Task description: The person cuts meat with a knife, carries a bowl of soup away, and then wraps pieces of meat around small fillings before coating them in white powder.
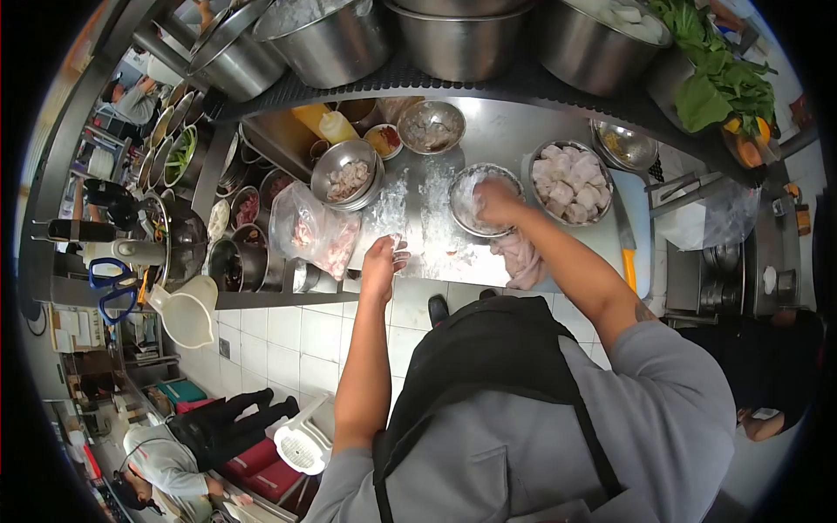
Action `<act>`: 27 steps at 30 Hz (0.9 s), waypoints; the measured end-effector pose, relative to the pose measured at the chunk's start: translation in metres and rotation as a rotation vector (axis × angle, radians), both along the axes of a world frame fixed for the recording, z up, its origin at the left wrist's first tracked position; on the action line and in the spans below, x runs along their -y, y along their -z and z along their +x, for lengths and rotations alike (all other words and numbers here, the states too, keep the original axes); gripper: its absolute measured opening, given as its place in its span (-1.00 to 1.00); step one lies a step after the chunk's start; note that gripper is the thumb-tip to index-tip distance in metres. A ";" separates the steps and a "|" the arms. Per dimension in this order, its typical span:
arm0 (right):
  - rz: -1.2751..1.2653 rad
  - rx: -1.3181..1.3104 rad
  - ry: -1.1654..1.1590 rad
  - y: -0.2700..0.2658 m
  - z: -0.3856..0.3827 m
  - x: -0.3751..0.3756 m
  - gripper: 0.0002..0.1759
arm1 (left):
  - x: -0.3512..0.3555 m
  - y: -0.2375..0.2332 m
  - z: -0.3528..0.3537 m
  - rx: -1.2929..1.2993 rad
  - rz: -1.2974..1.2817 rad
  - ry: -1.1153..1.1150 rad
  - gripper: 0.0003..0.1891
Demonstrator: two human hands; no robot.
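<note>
My right hand (pixel 500 201) is over a metal bowl (pixel 466 228) holding white powder. It is smeared by motion, so its fingers do not show clearly. To its right sits a steel bowl full of pale, white-coated pieces (pixel 572 181). A crumpled, pinkish cloth (pixel 520 261) lies below the powder bowl, at the counter's near edge. My left hand (pixel 382 266) hangs by that edge with loosely bent fingers apart and nothing visible in them. Beside it is a clear plastic bag of raw meat (pixel 318 231). White powder is smeared on the steel counter (pixel 427 218).
A knife with a yellow handle (pixel 629 261) lies on a pale cutting board (pixel 641 231) at right. Stacked bowls with meat pieces (pixel 347 179) stand at left. Large steel pots (pixel 462 44) line the shelf above. Another person (pixel 174 462) is at lower left.
</note>
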State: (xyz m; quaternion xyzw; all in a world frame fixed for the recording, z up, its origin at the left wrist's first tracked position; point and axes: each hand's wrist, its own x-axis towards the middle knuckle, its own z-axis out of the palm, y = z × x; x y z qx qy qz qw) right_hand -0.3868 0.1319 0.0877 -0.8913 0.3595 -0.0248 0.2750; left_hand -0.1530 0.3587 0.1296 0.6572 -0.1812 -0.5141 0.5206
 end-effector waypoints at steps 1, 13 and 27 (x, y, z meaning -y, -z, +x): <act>-0.033 -0.014 -0.012 0.003 0.001 0.000 -0.46 | -0.009 0.002 0.002 -0.007 0.008 -0.024 -0.66; -0.181 -0.183 -0.039 0.006 0.009 -0.005 -0.38 | -0.067 0.008 0.019 -0.060 0.005 -0.184 -0.73; -0.255 -0.115 -0.066 -0.003 0.015 -0.021 -0.48 | -0.082 0.026 0.035 -0.026 0.007 -0.151 -0.75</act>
